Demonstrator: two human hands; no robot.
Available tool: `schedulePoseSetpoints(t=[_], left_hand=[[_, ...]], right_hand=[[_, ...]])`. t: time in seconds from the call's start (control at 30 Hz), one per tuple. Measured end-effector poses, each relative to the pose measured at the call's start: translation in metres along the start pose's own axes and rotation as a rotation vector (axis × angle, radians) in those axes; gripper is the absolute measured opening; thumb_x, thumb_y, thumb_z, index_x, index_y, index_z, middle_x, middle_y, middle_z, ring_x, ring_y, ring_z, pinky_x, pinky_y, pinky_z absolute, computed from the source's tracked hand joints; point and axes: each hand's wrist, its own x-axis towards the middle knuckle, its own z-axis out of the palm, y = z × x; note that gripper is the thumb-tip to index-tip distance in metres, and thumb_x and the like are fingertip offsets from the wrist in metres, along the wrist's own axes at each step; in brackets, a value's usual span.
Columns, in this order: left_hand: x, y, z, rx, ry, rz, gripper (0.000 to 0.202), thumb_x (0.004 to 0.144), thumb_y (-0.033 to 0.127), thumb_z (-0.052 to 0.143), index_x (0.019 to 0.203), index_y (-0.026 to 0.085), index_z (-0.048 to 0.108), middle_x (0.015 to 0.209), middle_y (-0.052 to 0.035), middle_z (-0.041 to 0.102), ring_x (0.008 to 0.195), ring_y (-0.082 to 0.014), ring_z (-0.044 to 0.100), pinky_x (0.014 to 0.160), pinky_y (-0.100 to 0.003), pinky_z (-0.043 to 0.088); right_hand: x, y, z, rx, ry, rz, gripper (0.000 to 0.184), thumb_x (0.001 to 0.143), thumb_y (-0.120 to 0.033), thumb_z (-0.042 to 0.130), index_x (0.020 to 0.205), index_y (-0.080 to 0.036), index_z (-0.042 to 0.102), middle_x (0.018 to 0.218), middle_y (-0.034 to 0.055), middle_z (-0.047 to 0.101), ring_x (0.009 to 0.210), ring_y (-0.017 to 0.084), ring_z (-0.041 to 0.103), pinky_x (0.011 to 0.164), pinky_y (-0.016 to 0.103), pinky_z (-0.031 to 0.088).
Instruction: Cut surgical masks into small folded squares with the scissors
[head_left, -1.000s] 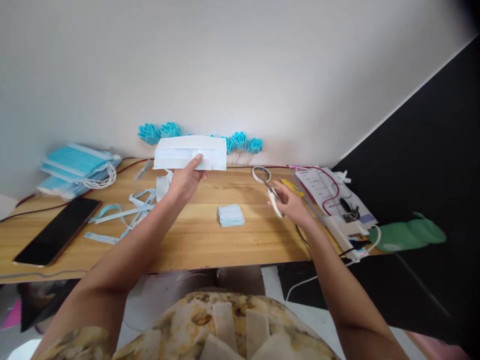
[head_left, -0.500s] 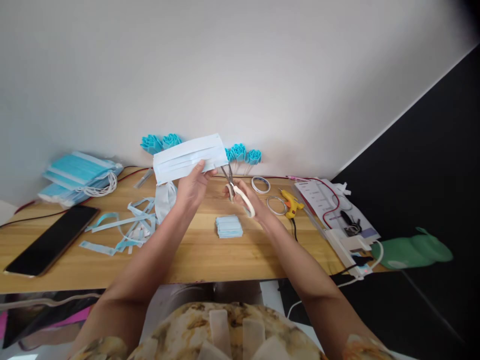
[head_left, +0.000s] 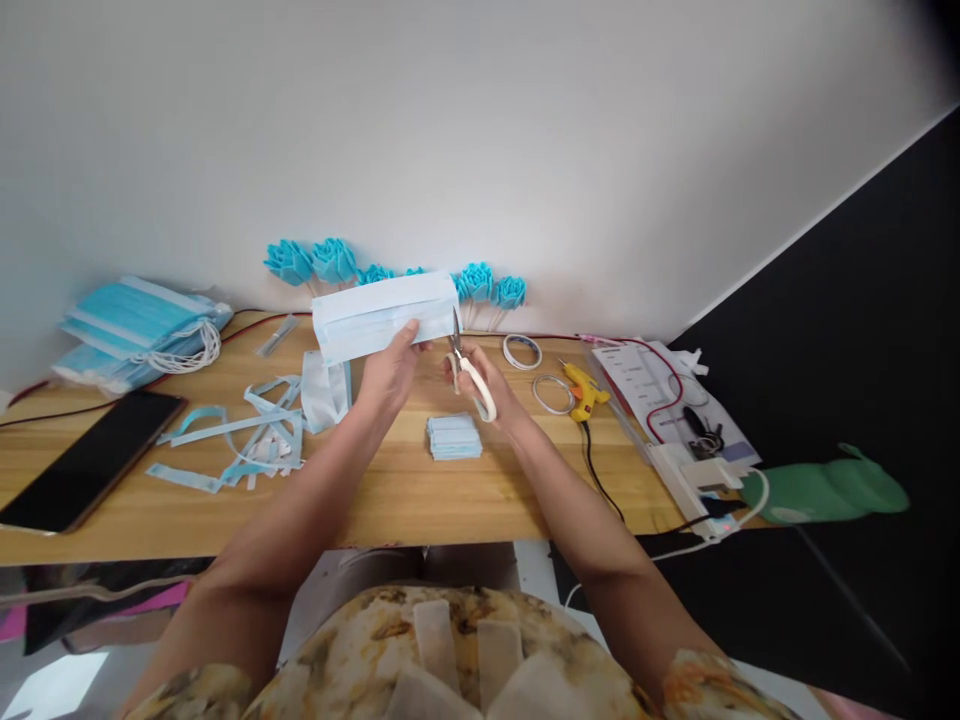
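Observation:
My left hand (head_left: 394, 365) grips the lower edge of a pale blue face mask (head_left: 375, 308), thumb on its front, and holds it up above the table. No ear loops show on it. In my right hand (head_left: 491, 380) is a pair of white-handled scissors (head_left: 477, 388), fingers through the handles. The blades point up at the right end of the mask and look nearly closed there. Below the hands lies a small stack of cut blue mask pieces (head_left: 454, 437). Left of my left hand are cut strips (head_left: 255, 440) and another mask piece (head_left: 326, 390).
Blue fabric flowers (head_left: 334, 260) on sticks stand along the wall. Packed masks (head_left: 142, 325) and a phone (head_left: 90, 460) lie left. Rightward are tape rolls (head_left: 522, 351), a yellow glue gun (head_left: 583, 390), papers (head_left: 667, 385), a power strip (head_left: 686, 490) and a green bottle (head_left: 825, 490).
The scissor blades have swung more upright and come closer together at the mask's right end. The mask is held slightly more level. The whole view has shifted a little.

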Motion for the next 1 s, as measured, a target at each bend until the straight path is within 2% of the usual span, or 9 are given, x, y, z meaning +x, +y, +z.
schedulePoseSetpoints(t=[0.17,0.33,0.57,0.83,1.0], left_hand=[[-0.0024,-0.0033,0.0004,0.013,-0.004,-0.017,0.036,0.068,0.025,0.090,0.098,0.019,0.071,0.104,-0.0058,0.075,0.087,-0.0175,0.065,0.064,-0.027,0.048],[-0.0030,-0.0031,0.0010,0.004,-0.010,-0.018,0.037,0.068,0.025,0.090,0.099,0.018,0.071,0.103,-0.0056,0.074,0.084,-0.0161,0.064,0.064,-0.026,0.048],[-0.0044,-0.0019,0.0028,0.026,0.006,-0.041,0.031,0.071,0.023,0.085,0.098,0.019,0.070,0.106,-0.0070,0.074,0.088,-0.0172,0.063,0.064,-0.025,0.049],[-0.0027,-0.0027,0.0033,-0.010,0.019,-0.043,0.037,0.064,0.023,0.089,0.095,0.020,0.069,0.103,-0.0051,0.073,0.084,-0.0162,0.062,0.062,-0.025,0.048],[-0.0025,-0.0034,0.0024,-0.030,0.014,-0.044,0.038,0.063,0.023,0.091,0.094,0.020,0.069,0.099,-0.0037,0.072,0.083,-0.0157,0.062,0.062,-0.025,0.048]], right_hand=[[0.0002,0.0019,0.0017,-0.018,0.020,-0.054,0.064,0.068,-0.060,0.085,0.113,-0.026,0.054,0.092,0.0004,0.068,0.076,0.013,0.059,0.063,0.025,0.047],[-0.0002,0.0014,0.0039,-0.020,0.059,-0.026,0.067,0.064,-0.059,0.088,0.111,-0.026,0.053,0.086,-0.0017,0.064,0.073,0.012,0.059,0.060,0.025,0.045],[-0.0015,-0.0022,0.0060,-0.078,0.079,-0.048,0.062,0.068,-0.061,0.083,0.109,-0.025,0.053,0.084,-0.0028,0.060,0.065,0.010,0.055,0.056,0.025,0.043],[-0.0025,0.0037,0.0047,-0.031,0.094,-0.046,0.063,0.066,-0.062,0.084,0.107,-0.025,0.053,0.074,-0.0058,0.061,0.054,0.008,0.052,0.049,0.022,0.040],[-0.0038,0.0035,0.0067,0.003,0.105,-0.030,0.060,0.068,-0.057,0.085,0.106,-0.024,0.052,0.069,-0.0068,0.062,0.049,0.008,0.050,0.044,0.021,0.037]])
